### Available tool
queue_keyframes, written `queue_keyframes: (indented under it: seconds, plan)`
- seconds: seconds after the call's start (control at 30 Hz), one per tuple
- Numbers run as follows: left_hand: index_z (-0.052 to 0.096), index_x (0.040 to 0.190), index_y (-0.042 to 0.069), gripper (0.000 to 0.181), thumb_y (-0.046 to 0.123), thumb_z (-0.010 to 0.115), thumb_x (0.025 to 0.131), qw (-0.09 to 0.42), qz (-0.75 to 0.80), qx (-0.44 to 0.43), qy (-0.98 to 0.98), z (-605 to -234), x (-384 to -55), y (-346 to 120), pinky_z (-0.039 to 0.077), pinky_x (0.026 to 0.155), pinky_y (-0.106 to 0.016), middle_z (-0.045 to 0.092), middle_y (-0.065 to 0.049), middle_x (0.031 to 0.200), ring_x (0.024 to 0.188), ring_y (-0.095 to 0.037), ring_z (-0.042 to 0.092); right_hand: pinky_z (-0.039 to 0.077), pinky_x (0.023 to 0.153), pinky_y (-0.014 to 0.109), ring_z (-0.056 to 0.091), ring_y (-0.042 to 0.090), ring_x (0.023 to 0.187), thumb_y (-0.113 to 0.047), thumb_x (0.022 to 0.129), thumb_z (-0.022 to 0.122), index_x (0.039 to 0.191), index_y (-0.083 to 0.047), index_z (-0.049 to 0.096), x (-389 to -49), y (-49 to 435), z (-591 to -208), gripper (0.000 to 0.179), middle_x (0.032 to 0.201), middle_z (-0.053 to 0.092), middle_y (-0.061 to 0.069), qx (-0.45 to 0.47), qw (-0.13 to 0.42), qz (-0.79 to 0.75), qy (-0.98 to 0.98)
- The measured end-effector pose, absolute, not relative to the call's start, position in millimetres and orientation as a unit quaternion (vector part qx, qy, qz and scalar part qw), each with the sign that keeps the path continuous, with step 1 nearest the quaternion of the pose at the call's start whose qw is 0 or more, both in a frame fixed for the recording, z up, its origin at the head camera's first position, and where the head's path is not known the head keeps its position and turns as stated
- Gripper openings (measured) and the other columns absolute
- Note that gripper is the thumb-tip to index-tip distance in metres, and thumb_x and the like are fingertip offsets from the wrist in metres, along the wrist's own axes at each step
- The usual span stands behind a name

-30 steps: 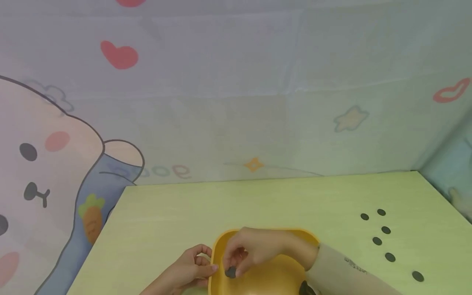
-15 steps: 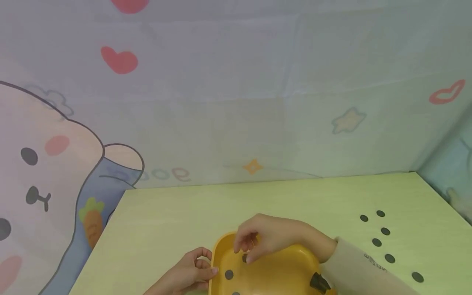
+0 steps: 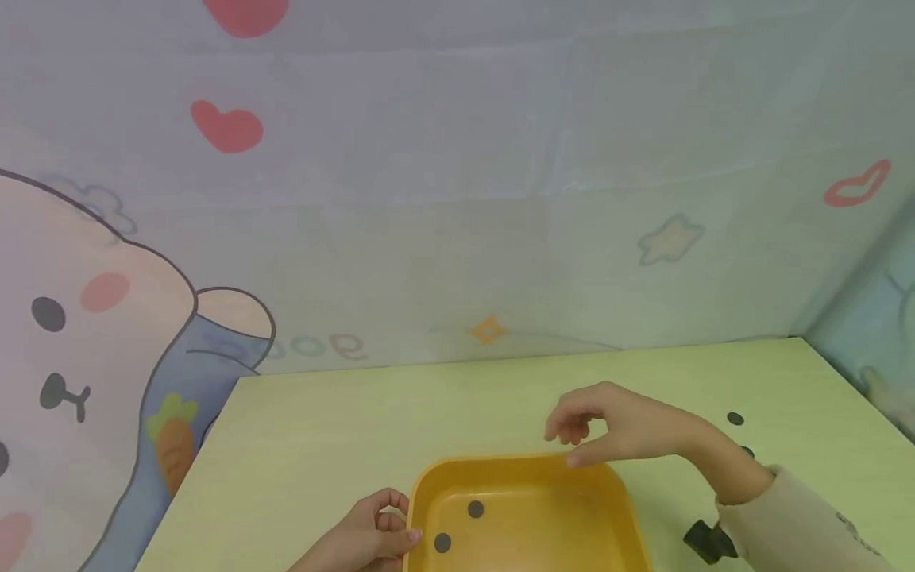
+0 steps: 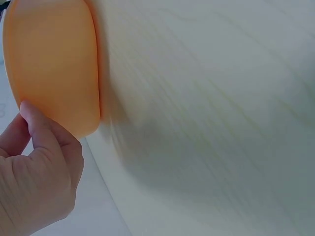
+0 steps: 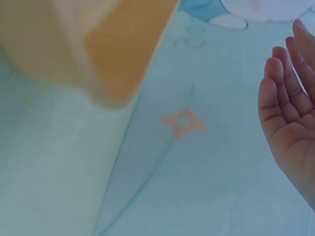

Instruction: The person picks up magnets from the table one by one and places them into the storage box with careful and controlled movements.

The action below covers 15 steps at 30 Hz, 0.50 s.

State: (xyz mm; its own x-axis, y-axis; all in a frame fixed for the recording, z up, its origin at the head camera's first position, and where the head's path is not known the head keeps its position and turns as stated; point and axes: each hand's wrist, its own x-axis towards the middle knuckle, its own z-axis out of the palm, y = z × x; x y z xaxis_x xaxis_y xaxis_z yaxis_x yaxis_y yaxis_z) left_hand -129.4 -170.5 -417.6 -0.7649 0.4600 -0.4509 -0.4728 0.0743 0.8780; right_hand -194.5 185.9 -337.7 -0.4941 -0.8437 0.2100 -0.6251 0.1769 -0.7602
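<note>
1. While at least two discs [image 3: 476,509] lie inside the tray [image 3: 543,532], two loose discs [image 3: 735,419] show on the table [image 3: 343,421] to its right; the work looks part done.
2. Left hand [image 3: 364,534]: thumb and fingers pinch the tray's left rim.
3. Right hand [image 3: 616,429]: near the far right corner, fingers loosely bent, thumb apart, nothing held.
4. How many are left cannot be told; the right forearm [image 3: 722,467] hides some table.

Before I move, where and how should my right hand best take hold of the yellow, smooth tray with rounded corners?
Probably by the right wall of the yellow tray, coming from the right, thumb and fingers pinching its upper edge. That wall stands up, its visible stretch looks free, and your left hand grips the opposite side.
</note>
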Motion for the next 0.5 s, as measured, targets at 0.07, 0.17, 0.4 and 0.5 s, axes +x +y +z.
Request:
queue_keyframes:
  seconds: [0.07, 0.17, 0.4, 0.5]
  plan:
    - [0.045, 0.103, 0.003, 0.024, 0.003, 0.062, 0.088, 0.344, 0.679, -0.005, 0.649, -418.7, -128.3, -169.8, 0.039, 0.052, -0.016, 0.057, 0.000, 0.071, 0.051, -0.006, 0.044, 0.048, 0.068, 0.026, 0.054, 0.011, 0.076, -0.011, 0.087, 0.066, 0.107, -0.017, 0.061, -191.2, 203.2, -339.3, 0.021, 0.088, 0.060, 0.002, -0.467, 0.127, -0.425, 0.765]
    - [0.046, 0.103, 0.004, 0.024, 0.004, 0.063, 0.087, 0.339, 0.668, -0.008, 0.662, -420.8, -127.0, -168.4, 0.043, 0.055, -0.017, 0.056, 0.000, 0.072, 0.053, -0.007, 0.048, 0.048, 0.068, 0.026, 0.054, 0.011, 0.077, -0.007, 0.086, 0.066, 0.107, -0.016, 0.060, -186.1, 229.4, -344.0, 0.023, 0.090, 0.060, -0.001, -0.442, 0.112, -0.426, 0.781]
    - [0.045, 0.103, 0.004, 0.023, 0.003, 0.063, 0.087, 0.341, 0.672, -0.014, 0.658, -419.0, -128.8, -168.4, 0.042, 0.055, -0.017, 0.054, 0.000, 0.070, 0.053, -0.008, 0.047, 0.046, 0.067, 0.024, 0.054, 0.010, 0.078, -0.003, 0.085, 0.066, 0.107, -0.017, 0.060, -170.5, 282.4, -352.5, 0.027, 0.090, 0.058, -0.005, -0.369, 0.063, -0.415, 0.829]
    - [0.045, 0.103, 0.003, 0.023, 0.002, 0.062, 0.088, 0.346, 0.683, -0.015, 0.643, -417.9, -129.4, -168.9, 0.039, 0.054, -0.017, 0.055, -0.001, 0.071, 0.051, -0.008, 0.043, 0.045, 0.065, 0.024, 0.053, 0.009, 0.078, -0.002, 0.084, 0.067, 0.107, -0.016, 0.060, -163.3, 301.0, -353.7, 0.028, 0.090, 0.058, -0.004, -0.343, 0.046, -0.410, 0.844]
